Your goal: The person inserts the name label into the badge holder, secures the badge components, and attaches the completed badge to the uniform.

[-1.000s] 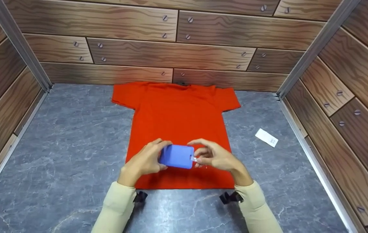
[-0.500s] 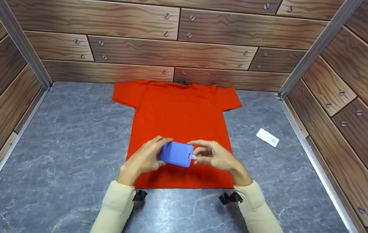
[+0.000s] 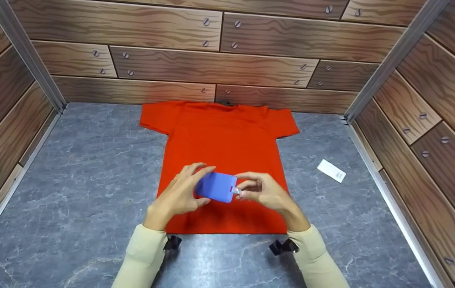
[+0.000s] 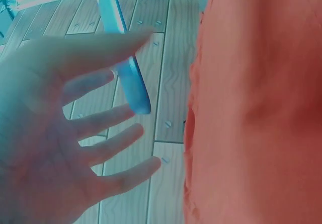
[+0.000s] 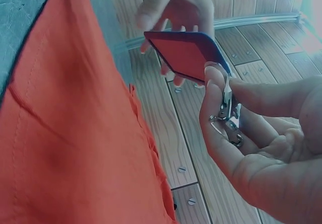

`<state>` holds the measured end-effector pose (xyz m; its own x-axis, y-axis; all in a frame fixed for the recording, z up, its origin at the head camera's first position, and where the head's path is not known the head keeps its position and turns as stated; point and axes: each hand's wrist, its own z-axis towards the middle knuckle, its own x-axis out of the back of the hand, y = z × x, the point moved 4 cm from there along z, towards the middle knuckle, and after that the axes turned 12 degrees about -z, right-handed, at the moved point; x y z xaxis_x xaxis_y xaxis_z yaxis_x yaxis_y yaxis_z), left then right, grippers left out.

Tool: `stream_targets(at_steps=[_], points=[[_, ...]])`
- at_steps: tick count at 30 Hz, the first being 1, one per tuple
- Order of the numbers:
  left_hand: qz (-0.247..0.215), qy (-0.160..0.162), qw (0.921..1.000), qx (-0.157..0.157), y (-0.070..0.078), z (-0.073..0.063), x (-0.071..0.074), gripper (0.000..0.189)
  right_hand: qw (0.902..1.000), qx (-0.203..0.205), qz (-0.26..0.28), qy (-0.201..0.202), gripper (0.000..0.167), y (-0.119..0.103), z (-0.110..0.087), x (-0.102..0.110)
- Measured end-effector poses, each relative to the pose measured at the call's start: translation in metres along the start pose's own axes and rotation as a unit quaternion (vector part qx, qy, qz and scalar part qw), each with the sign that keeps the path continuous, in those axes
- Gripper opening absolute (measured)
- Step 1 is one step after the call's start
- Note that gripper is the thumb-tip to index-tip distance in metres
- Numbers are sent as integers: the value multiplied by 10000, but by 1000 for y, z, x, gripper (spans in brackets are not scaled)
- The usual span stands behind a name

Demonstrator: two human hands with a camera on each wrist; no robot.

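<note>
A blue badge holder (image 3: 216, 187) is held level over the lower part of a red T-shirt (image 3: 223, 140). My right hand (image 3: 265, 192) pinches the metal clip (image 5: 229, 110) attached to the holder's slotted end by a short clear strap. Around the holder's other end is my left hand (image 3: 179, 192), its fingers spread and its thumb apart from them. In the right wrist view, the left thumb (image 5: 151, 13) stands off from the holder; whether any left fingertip touches it, I cannot tell. The T-shirt lies flat, sleeves outspread, collar toward the back wall.
To the right of the T-shirt lies a white printed card (image 3: 331, 171) on the grey marbled table (image 3: 91, 172). Wood-patterned panels (image 3: 171, 64) wall in the back and both sides, with metal rails (image 3: 391, 56) at the corners.
The holder has shifted slightly up and left, away from me, with the right hand keeping its pinch on the clip. The left fingers have spread and loosened around the holder.
</note>
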<state>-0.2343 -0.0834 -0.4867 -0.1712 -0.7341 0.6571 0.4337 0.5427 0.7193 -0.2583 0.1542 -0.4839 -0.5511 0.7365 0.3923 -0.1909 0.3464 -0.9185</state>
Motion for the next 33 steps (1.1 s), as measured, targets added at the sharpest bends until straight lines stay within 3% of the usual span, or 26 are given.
stream_targets(at_steps=[10,15,26,33], points=[[-115,90,9990,-426,11,0,-7,50,9999,-104,-73,79,26,3,2,-4],[-149,74,9985,-519,12,0,-11,45,9998,-185,54,102,19,5,5,-5],[-269,164,9970,-712,16,3,-12,39,9970,-145,763,-50,28,7,8,-10],[-270,308,9957,-835,17,5,-12,36,9987,-139,496,-36,32,8,8,-11]])
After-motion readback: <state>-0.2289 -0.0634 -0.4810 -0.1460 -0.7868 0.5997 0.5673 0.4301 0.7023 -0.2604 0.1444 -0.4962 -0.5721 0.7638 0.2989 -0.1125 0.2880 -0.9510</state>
